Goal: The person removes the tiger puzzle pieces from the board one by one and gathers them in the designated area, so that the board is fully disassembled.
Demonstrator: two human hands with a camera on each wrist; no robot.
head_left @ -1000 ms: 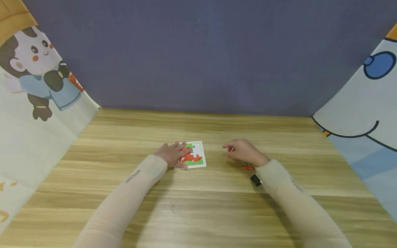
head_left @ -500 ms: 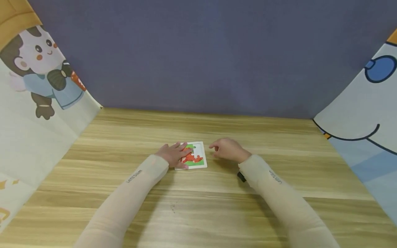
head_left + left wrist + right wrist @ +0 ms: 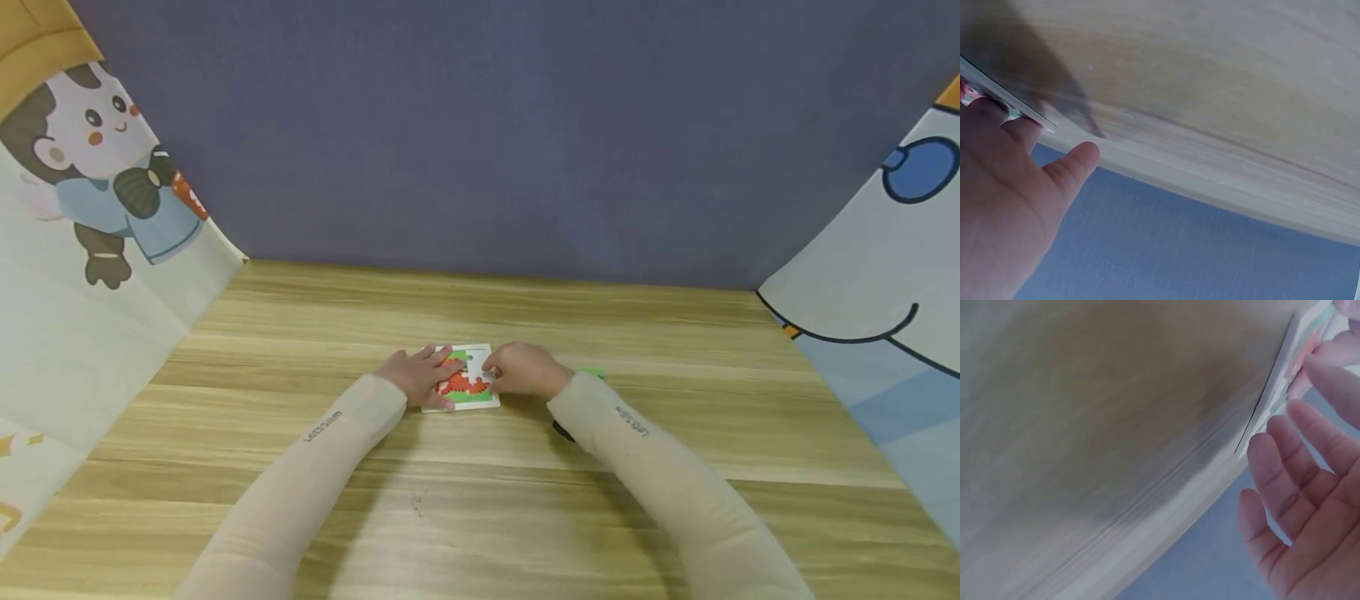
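A square white-framed puzzle board (image 3: 480, 404) lies on the table with orange and green pieces in it; bare white shows at its upper right. My left hand (image 3: 420, 375) rests spread over its left side, fingers across the pieces. In the left wrist view that hand (image 3: 1010, 175) touches the board (image 3: 1019, 106). At the board's right edge is my right hand (image 3: 528, 369), thumb and forefinger bent towards the white part. The right wrist view shows this hand (image 3: 1304, 469) with loosely bent fingers beside the board (image 3: 1279, 375) and no piece visible between them.
Something green (image 3: 592, 372) on the table is mostly hidden behind my right wrist. A small black object (image 3: 562, 431) shows under the right sleeve. The wooden table (image 3: 465, 500) meets a dark blue backdrop (image 3: 495, 150), with printed cloths at both sides.
My right hand has moved left from the loose red-green item to the board's right edge. The black object at the right sleeve has moved left with it. My left hand has stayed on the board.
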